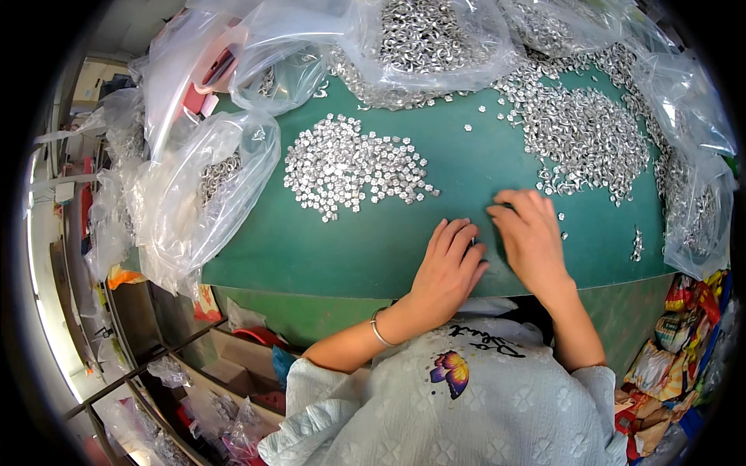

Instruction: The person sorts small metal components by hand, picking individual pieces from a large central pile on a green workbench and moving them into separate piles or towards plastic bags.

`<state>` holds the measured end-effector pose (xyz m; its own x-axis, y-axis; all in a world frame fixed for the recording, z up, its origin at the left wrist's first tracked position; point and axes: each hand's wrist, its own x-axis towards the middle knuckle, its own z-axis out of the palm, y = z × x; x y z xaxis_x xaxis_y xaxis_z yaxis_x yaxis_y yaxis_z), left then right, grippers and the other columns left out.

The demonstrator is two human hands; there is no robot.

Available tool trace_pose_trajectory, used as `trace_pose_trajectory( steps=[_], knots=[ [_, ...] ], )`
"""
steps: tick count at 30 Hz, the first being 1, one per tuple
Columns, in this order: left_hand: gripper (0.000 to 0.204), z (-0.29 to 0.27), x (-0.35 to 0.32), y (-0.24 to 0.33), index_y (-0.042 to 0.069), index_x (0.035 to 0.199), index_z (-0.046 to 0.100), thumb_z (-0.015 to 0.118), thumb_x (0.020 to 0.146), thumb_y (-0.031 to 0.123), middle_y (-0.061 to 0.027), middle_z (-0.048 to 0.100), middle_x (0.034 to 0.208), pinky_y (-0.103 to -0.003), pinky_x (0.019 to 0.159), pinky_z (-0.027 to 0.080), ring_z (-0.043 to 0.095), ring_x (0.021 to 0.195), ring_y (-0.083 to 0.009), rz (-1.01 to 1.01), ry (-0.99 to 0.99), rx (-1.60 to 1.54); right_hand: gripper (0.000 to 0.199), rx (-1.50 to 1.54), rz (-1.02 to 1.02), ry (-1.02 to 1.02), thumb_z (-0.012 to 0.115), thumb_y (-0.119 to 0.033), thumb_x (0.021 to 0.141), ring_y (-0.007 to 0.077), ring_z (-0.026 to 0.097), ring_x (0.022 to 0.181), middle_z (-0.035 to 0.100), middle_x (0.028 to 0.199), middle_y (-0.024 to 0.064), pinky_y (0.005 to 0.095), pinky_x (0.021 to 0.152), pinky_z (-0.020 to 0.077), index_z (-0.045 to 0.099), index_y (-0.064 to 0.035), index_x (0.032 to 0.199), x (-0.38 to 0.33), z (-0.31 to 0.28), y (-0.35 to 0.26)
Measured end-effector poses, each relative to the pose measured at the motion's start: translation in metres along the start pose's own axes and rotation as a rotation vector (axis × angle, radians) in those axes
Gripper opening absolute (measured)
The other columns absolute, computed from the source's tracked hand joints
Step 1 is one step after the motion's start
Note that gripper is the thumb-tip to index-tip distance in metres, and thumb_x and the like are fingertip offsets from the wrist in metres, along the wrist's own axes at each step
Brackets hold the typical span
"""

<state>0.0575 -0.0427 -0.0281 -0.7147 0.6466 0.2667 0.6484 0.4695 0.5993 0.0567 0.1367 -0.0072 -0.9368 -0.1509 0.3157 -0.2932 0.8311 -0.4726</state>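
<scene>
Low over the green work surface (373,256), my left hand (447,268) has its fingers bent and drawn together. A tiny dark-looking piece shows by its fingertips, too small to name. My right hand (532,237) is just to the right, fingers loosely curled and apart, with nothing visible in them. Beyond my left hand spreads a pile of small flower-shaped silver metal pieces (350,167). Farther right, past my right hand, is a larger heap of curved silver metal pieces (587,140).
Clear plastic bags of metal parts (431,39) line the far edge; another bag (206,194) stands at left, another (699,210) at right. A small cluster of pieces (637,245) lies near the right edge. Below left are open compartments (233,361); colourful packets (672,334) sit at lower right.
</scene>
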Motion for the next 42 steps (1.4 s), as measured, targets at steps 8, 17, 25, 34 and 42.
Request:
trace_pose_trajectory(
  steps=[8,17,25,34,42],
  knots=[
    [0.023,-0.029,-0.028,-0.027,-0.002,0.102,0.055,0.064,0.081,-0.005,-0.0187,0.051,0.110,-0.051,0.103,0.041,0.051,0.109,-0.0408,-0.169,0.124,0.030,0.019,-0.103,0.240,0.176,0.069,0.001,0.080,0.0299,0.056,0.093,0.061,0.101,0.0111,0.0399,0.082,0.0441,0.066,0.0010,0.099,-0.040,-0.040,0.027],
    [0.025,-0.048,-0.042,-0.050,-0.001,0.109,0.055,0.062,0.085,-0.006,-0.0190,0.049,0.115,-0.056,0.107,0.033,0.049,0.108,-0.0409,-0.343,0.249,0.228,0.050,-0.146,0.264,0.122,0.074,-0.016,0.082,0.0388,0.044,0.128,0.049,0.136,0.0181,0.0480,0.105,0.0370,0.057,-0.0023,0.126,-0.020,-0.031,0.048],
    [0.038,-0.035,-0.017,-0.003,0.001,0.119,0.059,0.069,0.082,-0.003,-0.0187,0.046,0.129,-0.044,0.101,0.039,0.046,0.119,-0.0370,-0.240,0.213,0.157,0.049,-0.089,0.107,-0.192,0.074,-0.023,0.082,0.0351,0.035,0.140,0.046,0.144,0.0121,0.0547,0.114,0.0260,0.060,-0.0068,0.126,-0.031,-0.025,0.023],
    [0.038,0.017,0.051,0.006,-0.006,0.123,0.053,0.060,0.085,-0.004,-0.0183,0.050,0.119,-0.040,0.091,0.045,0.051,0.104,-0.0354,-0.041,-0.095,-0.051,0.035,-0.087,0.154,-0.038,0.071,-0.013,0.082,0.0333,0.046,0.131,0.056,0.134,0.0095,0.0487,0.108,0.0335,0.065,-0.0055,0.115,-0.062,-0.047,0.049],
    [0.037,0.043,0.081,0.030,-0.001,0.119,0.057,0.060,0.083,-0.001,-0.0163,0.052,0.120,-0.042,0.090,0.044,0.051,0.111,-0.0342,0.185,-0.068,0.021,0.038,-0.139,0.277,0.224,0.072,-0.006,0.079,0.0360,0.052,0.119,0.057,0.127,0.0140,0.0429,0.101,0.0407,0.063,-0.0018,0.116,-0.048,-0.048,0.070]
  ],
)
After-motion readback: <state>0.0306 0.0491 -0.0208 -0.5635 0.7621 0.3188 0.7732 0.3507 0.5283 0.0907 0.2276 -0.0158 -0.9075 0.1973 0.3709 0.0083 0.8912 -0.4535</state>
